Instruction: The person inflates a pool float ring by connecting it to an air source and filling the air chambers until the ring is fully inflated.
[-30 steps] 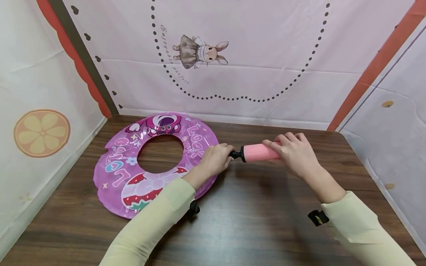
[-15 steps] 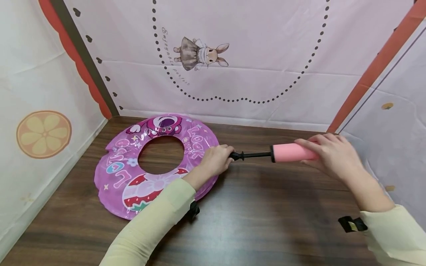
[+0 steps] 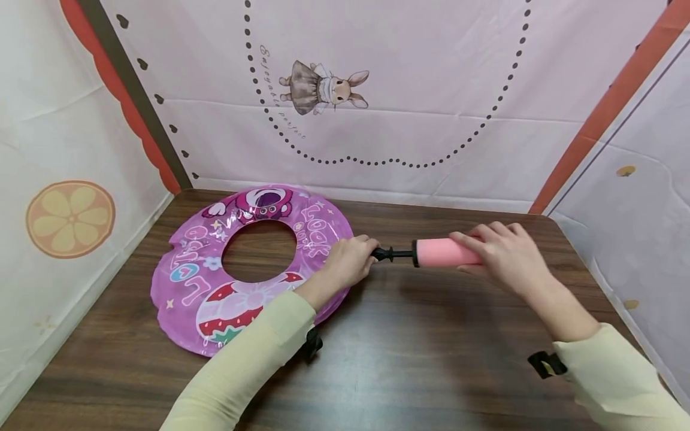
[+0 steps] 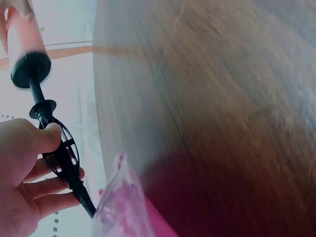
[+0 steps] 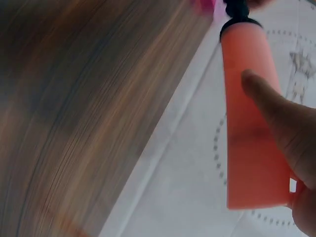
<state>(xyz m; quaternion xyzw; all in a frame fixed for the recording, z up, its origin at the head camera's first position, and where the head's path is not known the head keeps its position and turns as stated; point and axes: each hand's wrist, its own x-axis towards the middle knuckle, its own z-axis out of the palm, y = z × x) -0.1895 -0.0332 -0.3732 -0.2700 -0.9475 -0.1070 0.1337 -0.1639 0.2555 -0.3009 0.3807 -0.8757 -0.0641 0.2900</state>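
Note:
A pink hand pump [image 3: 444, 252] with black end parts spans the gap between my hands. My right hand [image 3: 507, 257] grips its pink barrel [image 5: 249, 163], thumb along the side. With my left hand [image 3: 349, 260] I hold the black cage-like handle [image 4: 64, 158], its fingers curled about it. A short length of black rod shows between handle and barrel. The handle's narrow tip meets clear plastic at the edge of a purple swim ring [image 3: 183, 326]; how far it goes in is hidden. The ring lies flat on the left, with wrinkled edges and a printed bear and strawberry.
All of this is on a dark wood-grain table [image 3: 388, 371]. A pale printed cloth wall [image 3: 431, 72] stands behind it, with further cloth walls at the left [image 3: 70, 137] and right [image 3: 641, 239].
My right hand first drew the barrel rightward, baring a long stretch of rod, then pushed it partway back left. My left hand and the ring stay in place.

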